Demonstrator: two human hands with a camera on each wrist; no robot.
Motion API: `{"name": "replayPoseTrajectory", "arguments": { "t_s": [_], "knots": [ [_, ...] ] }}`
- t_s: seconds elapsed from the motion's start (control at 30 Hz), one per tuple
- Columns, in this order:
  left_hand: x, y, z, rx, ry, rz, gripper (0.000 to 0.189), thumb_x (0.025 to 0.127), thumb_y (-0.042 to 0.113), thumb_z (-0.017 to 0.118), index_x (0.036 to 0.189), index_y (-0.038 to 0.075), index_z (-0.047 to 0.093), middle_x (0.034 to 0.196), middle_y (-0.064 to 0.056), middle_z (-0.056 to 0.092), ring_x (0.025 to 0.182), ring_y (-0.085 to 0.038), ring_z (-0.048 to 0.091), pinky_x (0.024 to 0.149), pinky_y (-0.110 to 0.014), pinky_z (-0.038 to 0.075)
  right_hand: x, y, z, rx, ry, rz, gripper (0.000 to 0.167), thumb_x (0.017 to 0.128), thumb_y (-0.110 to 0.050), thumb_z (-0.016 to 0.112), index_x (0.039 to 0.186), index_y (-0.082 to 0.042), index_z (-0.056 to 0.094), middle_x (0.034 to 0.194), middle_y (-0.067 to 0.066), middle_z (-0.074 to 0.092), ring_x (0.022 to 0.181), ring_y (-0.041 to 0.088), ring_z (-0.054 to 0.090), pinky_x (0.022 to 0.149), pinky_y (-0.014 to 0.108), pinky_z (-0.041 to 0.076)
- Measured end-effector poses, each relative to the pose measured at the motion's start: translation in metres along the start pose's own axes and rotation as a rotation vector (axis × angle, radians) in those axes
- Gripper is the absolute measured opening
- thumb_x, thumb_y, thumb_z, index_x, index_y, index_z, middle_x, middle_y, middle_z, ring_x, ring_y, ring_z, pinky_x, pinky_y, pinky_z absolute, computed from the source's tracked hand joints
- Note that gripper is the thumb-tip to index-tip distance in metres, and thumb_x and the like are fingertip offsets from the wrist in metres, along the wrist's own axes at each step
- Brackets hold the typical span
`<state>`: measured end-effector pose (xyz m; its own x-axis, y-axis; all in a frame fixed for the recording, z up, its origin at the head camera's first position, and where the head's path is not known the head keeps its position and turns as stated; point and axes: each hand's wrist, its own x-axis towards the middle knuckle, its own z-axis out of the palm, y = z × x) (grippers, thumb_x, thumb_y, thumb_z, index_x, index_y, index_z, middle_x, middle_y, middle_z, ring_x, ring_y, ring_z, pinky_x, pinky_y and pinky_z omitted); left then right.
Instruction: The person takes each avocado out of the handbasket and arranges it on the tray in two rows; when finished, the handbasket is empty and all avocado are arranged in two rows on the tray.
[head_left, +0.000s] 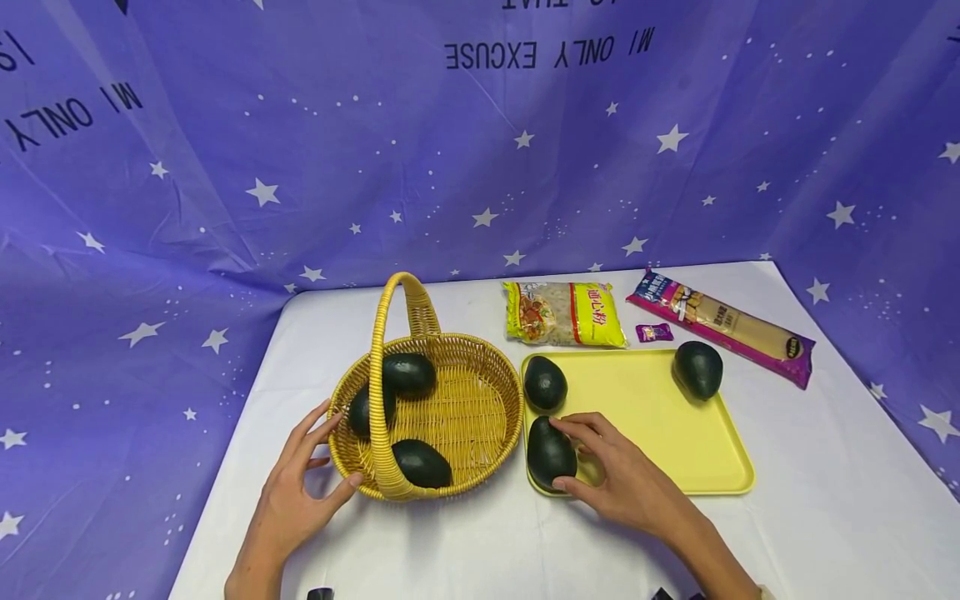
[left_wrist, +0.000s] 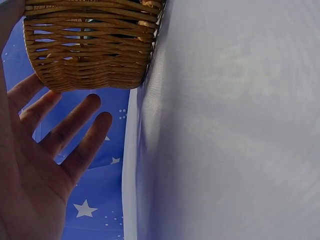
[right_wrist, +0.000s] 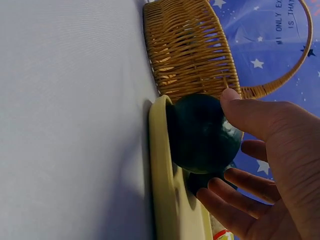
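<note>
A yellow wicker basket (head_left: 480, 479) with a tall arched handle holds three dark green avocados, one at the back (head_left: 409, 375), one at the left (head_left: 361, 412) and one in front (head_left: 422, 464). My left hand (head_left: 288, 500) touches the basket's left rim, its fingers spread and fairly straight in the left wrist view. On the yellow tray's near left corner, my right hand (head_left: 618, 475) has thumb and fingertips around another avocado (head_left: 551, 454), which rests on the tray. Behind it lies a further avocado (head_left: 545, 383).
The yellow tray (head_left: 637, 425) stands right of the basket, with an avocado (head_left: 698, 370) at its far right corner. Behind the tray lie a yellow food packet (head_left: 562, 314), a small purple packet (head_left: 654, 332) and a long purple noodle packet (head_left: 723, 325). A starry blue cloth (head_left: 420, 167) hangs behind.
</note>
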<state>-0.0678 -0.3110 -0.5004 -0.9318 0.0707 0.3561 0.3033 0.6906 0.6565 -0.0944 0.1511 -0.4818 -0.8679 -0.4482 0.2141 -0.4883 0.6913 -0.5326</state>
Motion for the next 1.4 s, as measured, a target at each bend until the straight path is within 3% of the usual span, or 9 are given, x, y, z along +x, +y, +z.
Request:
{"name": "replayPoseTrajectory", "arguments": {
  "t_s": [0.43,0.87,1.4],
  "knots": [
    [-0.001,0.001,0.000,-0.004,0.003,-0.006,0.088,0.080,0.018,0.096,0.158,0.018,0.056,0.172,0.000,0.039,0.136,0.004,0.051,0.094,-0.010,0.054,0.008,-0.008,-0.016,-0.033,0.026,-0.050,0.071,0.090,-0.048,0.088,0.153,-0.033,0.059,0.145,-0.013,0.057,0.132,0.012,0.062,0.104,0.043,0.061],
    [-0.001,0.001,-0.001,0.000,0.003,0.003,0.090,0.080,0.018,0.096,0.159,0.018,0.055,0.172,0.000,0.039,0.136,0.004,0.050,0.094,-0.012,0.055,0.022,-0.016,-0.023,-0.035,0.035,-0.126,0.068,0.091,-0.043,0.088,0.152,-0.030,0.060,0.147,-0.014,0.058,0.134,0.010,0.060,0.107,0.039,0.058],
    [0.000,0.001,-0.001,-0.011,-0.004,-0.002,0.090,0.080,0.017,0.096,0.160,0.019,0.054,0.172,-0.001,0.038,0.135,0.004,0.051,0.094,-0.012,0.056,0.038,-0.025,-0.024,-0.050,0.033,-0.230,0.066,0.095,-0.037,0.085,0.154,-0.023,0.059,0.147,-0.006,0.060,0.129,0.015,0.064,0.099,0.041,0.062]
  ]
}}
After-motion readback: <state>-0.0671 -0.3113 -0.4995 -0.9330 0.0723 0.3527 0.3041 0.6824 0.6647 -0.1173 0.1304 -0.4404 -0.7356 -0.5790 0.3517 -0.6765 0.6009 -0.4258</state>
